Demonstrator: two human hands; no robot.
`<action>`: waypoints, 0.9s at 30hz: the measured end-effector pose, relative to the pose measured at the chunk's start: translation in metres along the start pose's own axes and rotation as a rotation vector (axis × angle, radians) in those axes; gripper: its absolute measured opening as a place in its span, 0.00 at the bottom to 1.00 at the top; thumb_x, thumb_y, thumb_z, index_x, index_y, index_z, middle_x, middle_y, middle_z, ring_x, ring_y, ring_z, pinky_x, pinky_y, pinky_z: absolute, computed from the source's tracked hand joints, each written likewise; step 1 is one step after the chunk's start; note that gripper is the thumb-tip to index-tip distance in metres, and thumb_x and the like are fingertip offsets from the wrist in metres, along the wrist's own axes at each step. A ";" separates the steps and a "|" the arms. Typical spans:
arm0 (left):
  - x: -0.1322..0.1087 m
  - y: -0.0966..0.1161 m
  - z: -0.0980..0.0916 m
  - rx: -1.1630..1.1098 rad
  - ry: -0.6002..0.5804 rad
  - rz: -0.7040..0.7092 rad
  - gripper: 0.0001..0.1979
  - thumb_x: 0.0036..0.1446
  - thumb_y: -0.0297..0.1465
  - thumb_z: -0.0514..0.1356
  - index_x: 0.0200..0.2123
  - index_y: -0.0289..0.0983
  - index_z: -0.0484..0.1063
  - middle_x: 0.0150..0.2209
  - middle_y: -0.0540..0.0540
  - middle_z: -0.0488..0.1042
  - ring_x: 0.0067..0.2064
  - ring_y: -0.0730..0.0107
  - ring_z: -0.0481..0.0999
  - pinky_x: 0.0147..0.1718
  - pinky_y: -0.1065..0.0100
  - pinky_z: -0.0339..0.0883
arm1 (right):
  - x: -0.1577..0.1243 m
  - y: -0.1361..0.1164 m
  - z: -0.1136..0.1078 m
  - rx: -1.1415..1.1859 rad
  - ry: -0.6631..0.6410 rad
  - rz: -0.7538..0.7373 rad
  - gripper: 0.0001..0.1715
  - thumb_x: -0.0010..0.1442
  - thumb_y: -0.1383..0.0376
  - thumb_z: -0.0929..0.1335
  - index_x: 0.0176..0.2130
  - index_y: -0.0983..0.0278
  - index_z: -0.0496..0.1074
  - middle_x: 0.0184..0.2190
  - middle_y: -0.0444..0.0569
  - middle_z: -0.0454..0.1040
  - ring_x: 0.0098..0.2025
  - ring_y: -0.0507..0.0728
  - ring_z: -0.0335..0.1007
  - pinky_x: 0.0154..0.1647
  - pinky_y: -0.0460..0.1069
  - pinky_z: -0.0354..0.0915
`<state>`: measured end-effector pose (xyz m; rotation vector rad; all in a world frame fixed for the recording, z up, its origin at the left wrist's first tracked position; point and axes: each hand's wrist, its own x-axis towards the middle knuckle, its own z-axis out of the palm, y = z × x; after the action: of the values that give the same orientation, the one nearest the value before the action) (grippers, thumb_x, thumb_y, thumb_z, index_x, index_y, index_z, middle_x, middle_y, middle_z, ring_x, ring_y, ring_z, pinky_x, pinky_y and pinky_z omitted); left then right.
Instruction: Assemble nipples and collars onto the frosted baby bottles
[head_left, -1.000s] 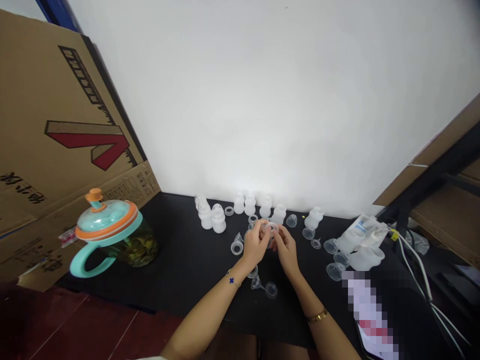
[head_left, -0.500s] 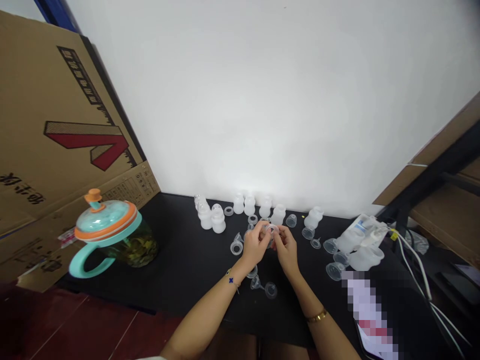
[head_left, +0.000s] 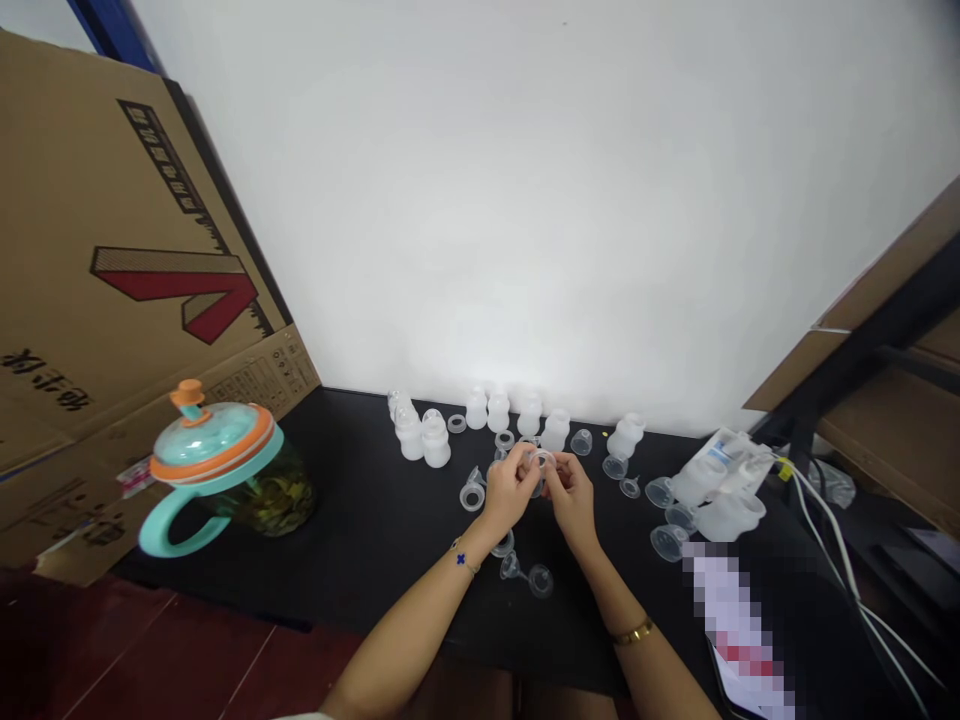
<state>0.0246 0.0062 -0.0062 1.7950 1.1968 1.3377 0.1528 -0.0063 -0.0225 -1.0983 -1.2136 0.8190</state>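
Observation:
My left hand (head_left: pixel 507 487) and my right hand (head_left: pixel 571 497) meet at the middle of the black table. Between their fingertips they pinch a clear-white collar ring (head_left: pixel 541 458), tilted so its round rim faces up. Whether a nipple sits inside it is too small to tell. Left of my left hand lies another collar ring (head_left: pixel 472 496) with a clear part beside it. Just behind my hands stands a white baby bottle (head_left: pixel 555 430) without a cap. Nearer me on the table are a clear nipple (head_left: pixel 510 566) and a clear dome cap (head_left: pixel 540 580).
Several white bottles (head_left: pixel 435 443) line the back by the wall. Clear caps (head_left: pixel 667 542) and more bottles (head_left: pixel 731 515) lie at right, beside a phone (head_left: pixel 742 640) and white cables (head_left: pixel 836 520). A teal-lidded jug (head_left: pixel 217 470) stands at left, before a large cardboard box (head_left: pixel 97 200).
Hardly anything differs. Both hands keep hold of the collar ring in the same place, with only a slight shift of the fingers and of the view.

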 end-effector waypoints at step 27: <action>-0.002 0.005 0.003 0.022 -0.013 -0.026 0.16 0.67 0.38 0.55 0.52 0.40 0.74 0.33 0.48 0.79 0.30 0.70 0.77 0.27 0.74 0.68 | 0.002 -0.004 -0.002 -0.026 0.046 0.021 0.23 0.60 0.49 0.70 0.46 0.63 0.76 0.38 0.48 0.79 0.23 0.52 0.68 0.24 0.48 0.65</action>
<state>0.0284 0.0027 -0.0038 1.7945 1.2281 1.3011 0.1548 -0.0063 -0.0184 -1.1467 -1.1796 0.7916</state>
